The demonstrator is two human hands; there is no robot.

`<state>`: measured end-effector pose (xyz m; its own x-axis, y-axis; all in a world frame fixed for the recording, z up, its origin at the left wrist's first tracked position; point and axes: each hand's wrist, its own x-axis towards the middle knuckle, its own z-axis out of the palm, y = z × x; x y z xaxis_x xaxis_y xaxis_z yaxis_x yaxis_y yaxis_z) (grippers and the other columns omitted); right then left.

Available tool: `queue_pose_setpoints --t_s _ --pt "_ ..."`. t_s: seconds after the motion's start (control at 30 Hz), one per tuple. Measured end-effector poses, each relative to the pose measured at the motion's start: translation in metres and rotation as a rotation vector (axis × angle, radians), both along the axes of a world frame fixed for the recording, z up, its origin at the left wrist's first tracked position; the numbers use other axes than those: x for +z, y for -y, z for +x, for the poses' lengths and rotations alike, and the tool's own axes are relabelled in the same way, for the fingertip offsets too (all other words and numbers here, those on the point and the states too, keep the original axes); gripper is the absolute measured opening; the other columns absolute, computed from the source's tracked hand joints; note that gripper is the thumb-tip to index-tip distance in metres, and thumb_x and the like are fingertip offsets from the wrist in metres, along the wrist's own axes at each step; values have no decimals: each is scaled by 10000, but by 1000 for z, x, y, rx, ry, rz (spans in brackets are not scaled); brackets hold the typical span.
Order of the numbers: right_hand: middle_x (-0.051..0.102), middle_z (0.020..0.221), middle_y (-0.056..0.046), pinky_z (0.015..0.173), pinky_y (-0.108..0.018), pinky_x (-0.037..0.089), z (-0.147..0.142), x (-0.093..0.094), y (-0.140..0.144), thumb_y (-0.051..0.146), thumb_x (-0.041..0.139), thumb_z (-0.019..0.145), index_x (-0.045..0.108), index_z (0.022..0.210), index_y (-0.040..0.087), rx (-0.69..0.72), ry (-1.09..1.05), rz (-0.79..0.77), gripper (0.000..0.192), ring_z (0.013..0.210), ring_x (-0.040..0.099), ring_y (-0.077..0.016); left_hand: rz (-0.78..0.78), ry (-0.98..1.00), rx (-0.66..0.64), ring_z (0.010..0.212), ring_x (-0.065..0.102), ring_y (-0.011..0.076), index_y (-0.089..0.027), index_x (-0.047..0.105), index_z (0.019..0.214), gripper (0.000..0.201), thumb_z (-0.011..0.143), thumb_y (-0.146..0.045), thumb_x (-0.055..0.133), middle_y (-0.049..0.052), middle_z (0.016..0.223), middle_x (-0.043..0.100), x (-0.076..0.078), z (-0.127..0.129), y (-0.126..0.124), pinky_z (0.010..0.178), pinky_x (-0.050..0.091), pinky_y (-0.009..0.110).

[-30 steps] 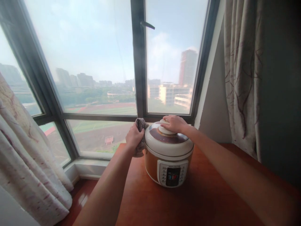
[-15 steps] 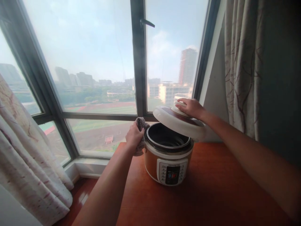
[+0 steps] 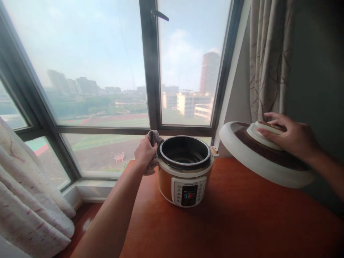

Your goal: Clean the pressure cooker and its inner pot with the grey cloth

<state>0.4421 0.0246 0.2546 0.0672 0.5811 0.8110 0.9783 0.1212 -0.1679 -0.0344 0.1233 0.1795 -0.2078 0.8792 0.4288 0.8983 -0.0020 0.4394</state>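
An orange and white electric cooker [image 3: 185, 179] stands on a red-brown wooden table [image 3: 231, 222], its dark inner pot [image 3: 184, 153] uncovered. My left hand [image 3: 145, 153] grips a grey-brown cloth [image 3: 154, 138] pressed against the cooker's upper left side. My right hand [image 3: 291, 136] holds the white and brown lid [image 3: 258, 157] by its knob, tilted in the air to the right of the cooker, above the table.
A large dark-framed window [image 3: 150, 71] runs behind the table, with a handle [image 3: 159, 14] near the top. Patterned curtains hang at the right [image 3: 268, 61] and lower left [image 3: 29, 204]. The table's left edge drops to a glossy floor [image 3: 86, 222].
My right hand lifted the lid off the cooker and carried it to the right, exposing the inner pot. The left hand stayed with the cloth at the cooker's side. The view shifted slightly right.
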Motion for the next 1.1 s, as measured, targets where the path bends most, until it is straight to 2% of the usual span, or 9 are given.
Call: queue_pose_setpoints --t_s 0.2,0.3,0.47,0.63,0.8,1.0,1.1 --pt "760 985 -168 741 -461 470 43 -74 6 924 529 634 596 1296 392 -96 -169 -82 851 843 715 -337 1 -19 3 1061 674 342 -219 501 1355 506 896 -426 552 162 1213 663 0 0 0 821 520 410" --pt "766 1012 -162 737 -477 473 50 -108 4 877 641 558 542 1339 433 -93 -255 -190 903 872 721 -369 1 -10 -5 1055 675 359 -203 503 1350 503 899 -422 544 173 1196 667 0 0 1 809 523 427" --pt "757 1058 -155 767 -489 478 51 -153 2 773 693 582 498 1344 486 -95 -281 -284 837 911 722 -384 2 -7 1 1062 673 359 -204 496 1358 508 902 -422 545 180 1205 665 1 1 2 807 523 426" --pt "756 1066 -141 813 -522 475 50 -184 -1 711 723 584 478 1314 543 -86 -325 -321 788 983 708 -412 7 -13 7 1073 674 363 -203 499 1352 501 902 -420 542 179 1221 658 2 2 3 826 521 431" --pt "746 1114 -131 809 -498 483 52 -212 -5 684 720 616 469 1336 547 -63 -327 -371 775 1012 707 -396 -1 -17 9 1079 671 354 -204 484 1363 512 911 -439 528 180 1226 654 2 2 2 825 521 422" --pt "729 1201 -87 813 -440 503 54 -233 -2 716 557 763 431 1459 359 -98 -226 -525 792 1070 696 -374 5 -35 14 1064 677 346 -200 490 1345 484 917 -426 512 169 1205 660 1 3 2 825 527 419" --pt "714 1234 -90 830 -420 501 53 -240 0 704 532 806 415 1477 337 -95 -170 -539 774 1117 672 -364 -2 -42 25 1052 683 336 -204 497 1327 468 919 -432 510 161 1194 664 1 3 3 818 530 407"
